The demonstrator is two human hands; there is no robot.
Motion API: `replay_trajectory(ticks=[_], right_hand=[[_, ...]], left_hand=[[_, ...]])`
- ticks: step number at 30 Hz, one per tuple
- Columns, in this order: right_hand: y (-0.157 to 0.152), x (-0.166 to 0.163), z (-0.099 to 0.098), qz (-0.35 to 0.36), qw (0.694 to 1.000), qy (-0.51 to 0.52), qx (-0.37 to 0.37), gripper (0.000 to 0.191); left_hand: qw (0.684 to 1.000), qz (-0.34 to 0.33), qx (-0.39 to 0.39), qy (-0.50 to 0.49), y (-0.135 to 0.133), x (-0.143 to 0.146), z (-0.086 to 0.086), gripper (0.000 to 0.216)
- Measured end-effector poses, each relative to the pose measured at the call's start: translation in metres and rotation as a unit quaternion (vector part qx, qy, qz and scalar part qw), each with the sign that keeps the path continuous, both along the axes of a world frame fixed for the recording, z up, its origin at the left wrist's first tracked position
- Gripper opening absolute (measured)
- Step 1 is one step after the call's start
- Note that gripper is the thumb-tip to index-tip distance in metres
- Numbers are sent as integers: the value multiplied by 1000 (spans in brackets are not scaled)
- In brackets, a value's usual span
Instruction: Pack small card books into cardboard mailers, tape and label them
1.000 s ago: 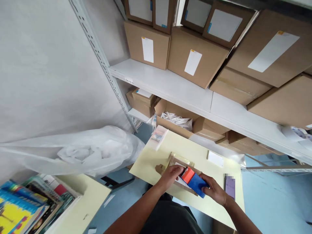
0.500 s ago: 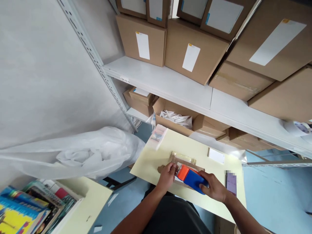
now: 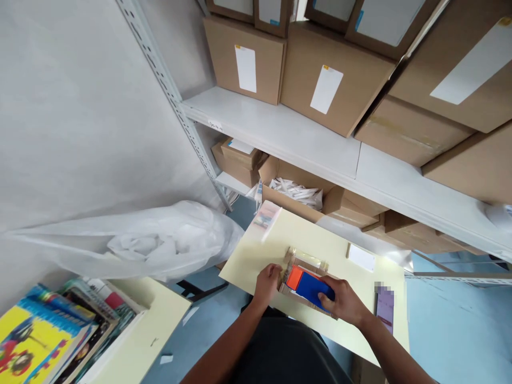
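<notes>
My right hand (image 3: 340, 300) is wrapped round a blue and orange tape dispenser (image 3: 314, 288). Its orange end points left, and it lies low over a small brown cardboard box (image 3: 332, 314) on the pale yellow table (image 3: 236, 266). My left hand (image 3: 269, 282) is closed, thumb and fingers pinching at the box's left end; a shiny yellowish strip shows beside the fingertips. Shiny tape (image 3: 310, 260) also covers a flap at the box's far side. Most of the box's top is hidden by the dispenser.
A phone (image 3: 384, 309) and a white card (image 3: 361, 258) lie at the table's right; a printed packet (image 3: 266, 218) is at its far left corner. Behind stands a shelf (image 3: 272, 125) with cartons and an open box (image 3: 292, 202) of white items. Books (image 3: 44, 336) and a plastic-wrapped bundle (image 3: 172, 240) are left.
My left hand has moved from the dispenser's orange end to the left end of the box. The dispenser has come down flatter over the box. The view has shifted slightly.
</notes>
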State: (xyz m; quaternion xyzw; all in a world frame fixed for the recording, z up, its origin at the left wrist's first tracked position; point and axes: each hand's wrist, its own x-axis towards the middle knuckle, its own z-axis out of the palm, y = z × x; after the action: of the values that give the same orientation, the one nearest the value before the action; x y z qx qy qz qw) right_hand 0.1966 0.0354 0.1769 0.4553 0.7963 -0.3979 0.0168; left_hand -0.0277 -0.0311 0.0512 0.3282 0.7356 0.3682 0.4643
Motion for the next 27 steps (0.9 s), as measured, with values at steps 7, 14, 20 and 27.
replay_trajectory(ticks=[7,14,20,27], right_hand=[[2,-12,2,-28,998,-48,2,38],[4,-11,-5,-44,998,-44,9,36],[5,-11,-7,-47,998,-30,11,35],[9,-13,-7,-60,998,-34,-4,38]], left_hand=[[999,-7,11,33,1,7,-7,35],[995,-17,-25,92,-13,-11,-25,25],[966,-152,196,71,-25,6,-4,66],[932,-278,180,145,14,-1,-1,65]])
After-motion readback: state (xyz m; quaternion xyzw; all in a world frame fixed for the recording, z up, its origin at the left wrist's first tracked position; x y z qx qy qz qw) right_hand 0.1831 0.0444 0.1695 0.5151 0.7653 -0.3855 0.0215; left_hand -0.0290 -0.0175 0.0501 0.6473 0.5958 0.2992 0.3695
